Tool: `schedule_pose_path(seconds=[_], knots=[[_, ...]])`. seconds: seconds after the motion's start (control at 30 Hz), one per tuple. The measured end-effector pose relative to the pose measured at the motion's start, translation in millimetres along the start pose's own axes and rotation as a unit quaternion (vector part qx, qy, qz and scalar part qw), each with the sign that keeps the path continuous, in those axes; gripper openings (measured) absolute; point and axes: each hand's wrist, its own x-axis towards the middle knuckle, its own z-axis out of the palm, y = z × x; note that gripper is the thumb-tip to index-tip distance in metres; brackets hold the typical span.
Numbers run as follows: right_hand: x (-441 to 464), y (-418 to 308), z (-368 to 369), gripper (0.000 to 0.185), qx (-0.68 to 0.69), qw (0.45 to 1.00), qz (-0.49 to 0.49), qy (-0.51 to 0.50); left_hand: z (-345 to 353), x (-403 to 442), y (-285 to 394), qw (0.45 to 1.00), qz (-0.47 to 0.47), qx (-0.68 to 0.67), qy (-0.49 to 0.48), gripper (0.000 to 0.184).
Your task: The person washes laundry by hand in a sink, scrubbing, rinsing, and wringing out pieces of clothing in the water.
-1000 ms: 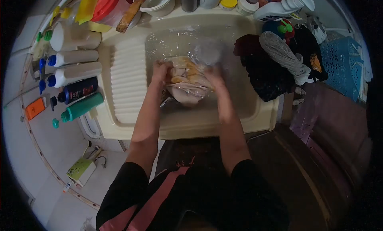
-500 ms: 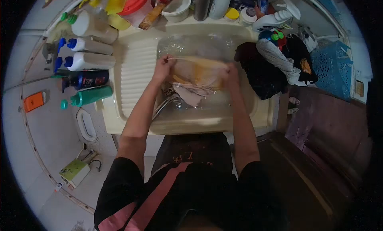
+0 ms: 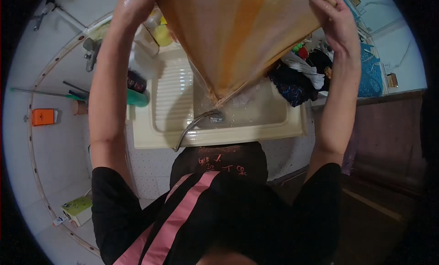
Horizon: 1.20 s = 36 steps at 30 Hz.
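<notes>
Although its rear edge is largely hidden, the cream laundry sink (image 3: 145, 134) is the largest fixture, with a ribbed washboard (image 3: 173, 98) along its left side and water (image 3: 263, 102) in the part to the right. Above the sink, a striped cloth (image 3: 247, 32) is raised and spread between the hands, narrowing downward to a gathered tip; whether that tip touches the water cannot be determined. Judged from this posture, the step in hand is holding the cloth opened out above the water; the next move calls for even tension at both upper corners. The cloth appears thin and wet, pale beige with orange-yellow bands, and creased toward the tip. A heap of dark garments (image 3: 292, 84) rests at the sink's right edge; a blue perforated basket (image 3: 369, 77) stands beyond it. Right hand (image 3: 337, 22): fingers closed on the cloth's upper right corner. Left hand (image 3: 137, 2): beside the cloth's upper left, cropped by the view; its fingers are not shown, so its grip cannot be confirmed. A green bottle (image 3: 137, 98) lies at the sink's left edge. A flexible metal hose (image 3: 186, 130) crosses the front edge, its upper end near the cloth's tip.
</notes>
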Motion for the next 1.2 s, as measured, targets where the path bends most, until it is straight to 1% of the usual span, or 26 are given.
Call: schedule_pose_path(seconds=[0.07, 0.17, 0.27, 0.3, 0.33, 0.37, 0.4, 0.43, 0.47, 0.5, 0.57, 0.6, 0.63, 0.67, 0.73, 0.8, 0.87, 0.9, 0.93, 0.97, 1.03, 1.07, 1.1, 1.13, 1.17, 1.2], knots=[[2.8, -30.0, 9.6, 0.015, -0.014, 0.999, 0.009, 0.047, -7.4, 10.2, 17.7, 0.999, 0.02, -0.036, -0.01, 0.018], [0.8, -6.4, -5.6, 0.016, 0.051, 0.997, 0.052, -0.031, -9.8, 14.3, 19.1, 0.99, 0.005, -0.132, -0.046, 0.018], [-13.7, 45.7, 1.8, 0.015, 0.127, 0.985, 0.082, -0.077, 15.5, -14.5, -33.1, 0.96, -0.105, -0.233, -0.115, 0.019], [-30.8, 79.0, 19.4, 0.014, 0.16, 0.981, 0.083, -0.066, 34.1, -35.1, -65.7, 0.943, -0.195, -0.232, -0.139, 0.019], [-45.7, 118.6, 22.8, 0.015, 0.138, 0.979, 0.095, -0.118, 51.0, -59.0, -81.3, 0.941, -0.238, -0.161, -0.177, 0.018], [-64.7, 160.9, 23.1, 0.019, 0.065, 0.979, 0.126, -0.144, 78.1, -89.1, -111.7, 0.954, -0.191, -0.153, -0.174, 0.021], [-95.9, 184.1, 35.4, 0.023, 0.005, 0.983, 0.119, -0.142, 96.8, -114.6, -117.5, 0.936, -0.266, -0.022, -0.228, 0.026], [-122.4, 193.5, 40.0, 0.028, -0.02, 0.957, 0.229, -0.177, 114.0, -145.5, -147.4, 0.921, -0.243, 0.057, -0.297, 0.031], [-138.3, 261.3, 34.7, 0.032, -0.001, 0.937, 0.241, -0.254, 129.9, -176.7, -168.3, 0.911, -0.236, 0.08, -0.328, 0.028], [-166.7, 326.7, 29.1, 0.037, -0.011, 0.92, 0.267, -0.287, 142.6, -205.8, -193.4, 0.904, -0.214, 0.105, -0.355, 0.024], [-195.1, 315.3, 36.0, 0.037, -0.239, 0.85, 0.29, -0.369, 150.3, -236.0, -206.4, 0.893, -0.203, 0.102, -0.389, 0.016], [-194.3, 308.5, 35.6, 0.037, -0.239, 0.85, 0.288, -0.371, 148.8, -237.0, -199.9, 0.89, -0.212, 0.075, -0.396, 0.012], [-194.1, 301.8, 33.9, 0.03, -0.255, 0.87, 0.246, -0.344, 141.5, -233.7, -197.4, 0.904, -0.191, 0.024, -0.381, 0.017], [-194.4, 295.6, 32.3, 0.025, -0.268, 0.886, 0.204, -0.318, 135.5, -226.7, -197.7, 0.906, -0.247, -0.035, -0.341, 0.02], [-162.6, 253.3, 38.4, 0.019, -0.131, 0.936, 0.244, -0.216, 112.8, -191.4, -157.9, 0.9, -0.331, -0.137, -0.25, 0.023], [-135.4, 177.2, 54.5, 0.019, -0.139, 0.962, 0.16, -0.173, 101.6, -157.0, -122.4, 0.931, -0.309, -0.14, -0.132, 0.019], [-114.8, 129.1, 66.5, 0.024, -0.215, 0.951, -0.074, -0.211, 102.5, -134.4, -111.4, 0.914, -0.322, -0.238, -0.061, 0.021], [-106.8, 123.1, 75.1, 0.024, -0.216, 0.95, -0.076, -0.213, 107.4, -125.7, -95.3, 0.901, -0.311, -0.297, -0.054, 0.023], [-98.2, 119.0, 87.4, 0.03, -0.217, 0.943, -0.164, -0.193, 113.5, -117.7, -79.2, 0.886, -0.296, -0.355, -0.046, 0.025], [-97.7, 134.7, 95.1, 0.035, -0.199, 0.945, -0.176, -0.19, 119.3, -113.8, -69.2, 0.909, -0.258, -0.316, -0.091, 0.028], [-96.3, 166.1, 110.4, 0.047, -0.164, 0.949, -0.199, -0.183, 128.1, -114.1, -53.2, 0.971, -0.214, -0.047, -0.094, 0.038], [-100.7, 197.7, 110.4, 0.042, -0.06, 0.975, -0.021, -0.215, 122.0, -116.7, -50.0, 0.955, -0.251, 0.1, -0.118, 0.055], [-104.1, 221.8, 110.6, 0.037, 0.046, 0.957, 0.158, -0.239, 118.4, -125.0, -57.8, 0.957, -0.247, 0.101, -0.117, 0.055], [-108.4, 237.9, 111.0, 0.037, 0.045, 0.958, 0.152, -0.238, 118.6, -138.6, -78.6, 0.941, -0.229, 0.224, -0.106, 0.063], [-113.4, 250.3, 110.5, 0.033, -0.059, 0.96, 0.175, -0.211, 119.9, -151.0, -99.8, 0.912, -0.207, 0.342, -0.094, 0.072], [-114.6, 254.8, 110.4, 0.028, -0.162, 0.95, 0.197, -0.18, 122.2, -162.7, -118.0, 0.923, -0.239, 0.285, -0.095, 0.083]])
